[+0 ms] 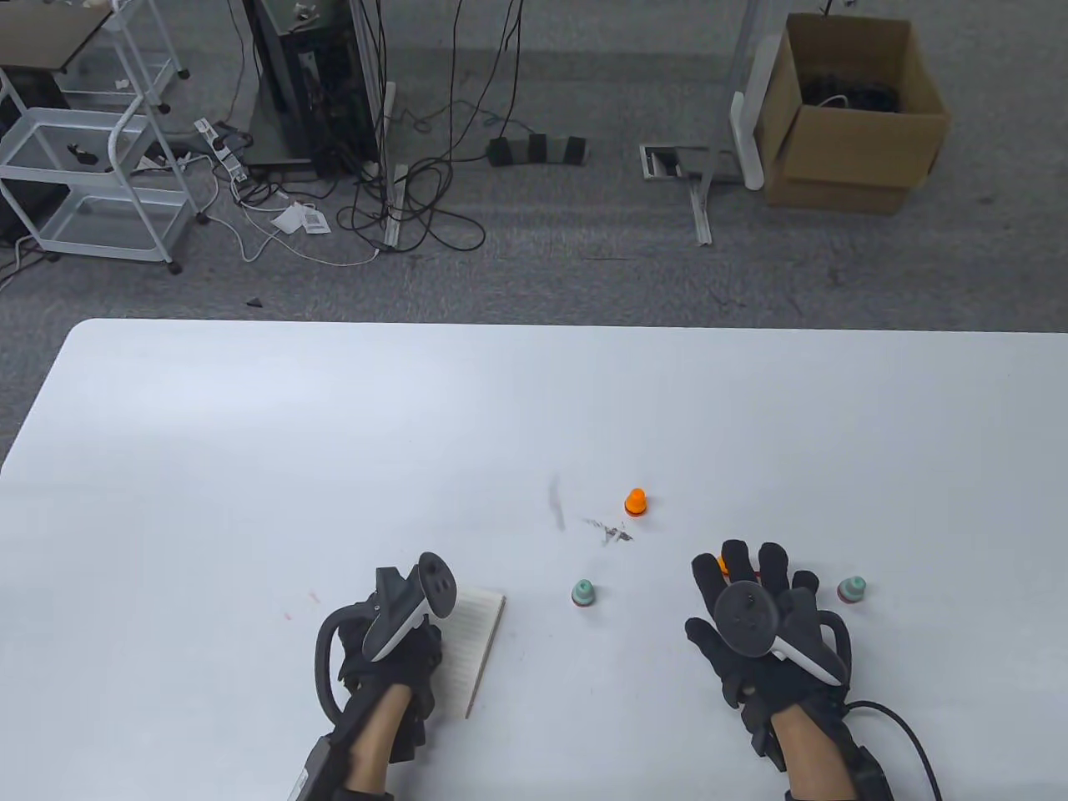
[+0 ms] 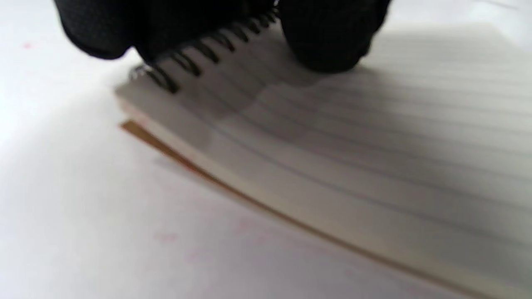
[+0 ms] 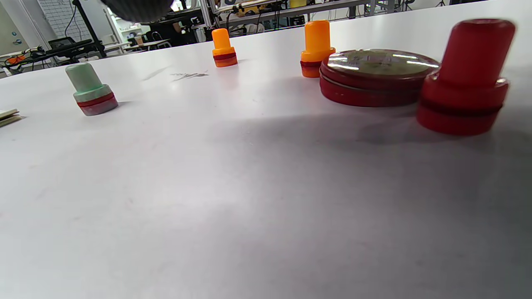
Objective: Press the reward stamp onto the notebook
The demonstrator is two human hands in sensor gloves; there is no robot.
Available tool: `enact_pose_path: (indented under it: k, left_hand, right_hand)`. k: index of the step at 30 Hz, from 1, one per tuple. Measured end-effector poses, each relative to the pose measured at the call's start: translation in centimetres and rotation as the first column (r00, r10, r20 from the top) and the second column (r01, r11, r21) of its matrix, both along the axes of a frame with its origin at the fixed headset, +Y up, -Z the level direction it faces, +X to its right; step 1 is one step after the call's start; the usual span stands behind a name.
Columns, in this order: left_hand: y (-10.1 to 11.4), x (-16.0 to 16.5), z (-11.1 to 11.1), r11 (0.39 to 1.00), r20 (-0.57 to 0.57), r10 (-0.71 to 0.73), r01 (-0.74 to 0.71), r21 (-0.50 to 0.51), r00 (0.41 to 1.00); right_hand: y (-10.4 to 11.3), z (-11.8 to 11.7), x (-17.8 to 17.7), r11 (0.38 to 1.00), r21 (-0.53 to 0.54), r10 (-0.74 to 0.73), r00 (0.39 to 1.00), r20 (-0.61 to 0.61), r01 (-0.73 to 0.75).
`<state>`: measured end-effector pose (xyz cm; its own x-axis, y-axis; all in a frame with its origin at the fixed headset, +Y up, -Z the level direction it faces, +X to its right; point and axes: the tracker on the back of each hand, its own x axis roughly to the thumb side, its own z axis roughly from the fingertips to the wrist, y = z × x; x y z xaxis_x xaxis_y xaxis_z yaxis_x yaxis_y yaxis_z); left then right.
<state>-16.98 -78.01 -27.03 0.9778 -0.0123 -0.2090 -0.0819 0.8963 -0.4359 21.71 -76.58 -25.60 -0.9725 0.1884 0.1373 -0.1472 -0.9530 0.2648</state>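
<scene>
Two gloved hands on a white tabletop, stamps scattered btwn and around them.

Left hand rests on the spiral notebook, which lies open on a lined page near the front edge; left wrist view shows fingertips pressing the page right by the coil, so grip is flat, not wrapped round anything. Right hand hangs over the red stamp and red ink tin, fingers spread, holding nothing afaict. Orange stamp sits just beside the tin, 2nd orange stamp further back, green stamp btwn the hands, another green stamp right of the right hand.
</scene>
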Motion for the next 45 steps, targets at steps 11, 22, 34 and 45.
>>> enact_pose_path:
  k: [11, 22, 34, 45]
  left_hand:
    - [0.3, -2.0, 0.4, 0.961, -0.061, 0.229, -0.216, 0.172, 0.971]
    - [2.3, -3.6, 1.7, 0.82, -0.001, 0.513, -0.49, 0.296, 0.858]
    - [3.5, -2.6, 3.2, 0.549, 0.135, 0.783, -0.777, 0.309, 0.607]
    - [1.3, 2.1, 3.7, 0.336, 0.096, 0.935, -0.939, 0.071, 0.342]
  right_hand:
    - [-0.3, 0.1, -0.2, 1.0, -0.019, 0.003, 1.0, -0.01, -0.003]
    - [0.2, 0.2, -0.2, 0.998, 0.05, -0.032, 0.999, -0.032, 0.034]
    - [0.8, 0.4, -0.2, 0.991, 0.123, -0.051, 0.997, -0.056, 0.058]
    - [1.0, 0.5, -0.1, 0.988, 0.14, -0.056, 0.997, -0.055, 0.064]
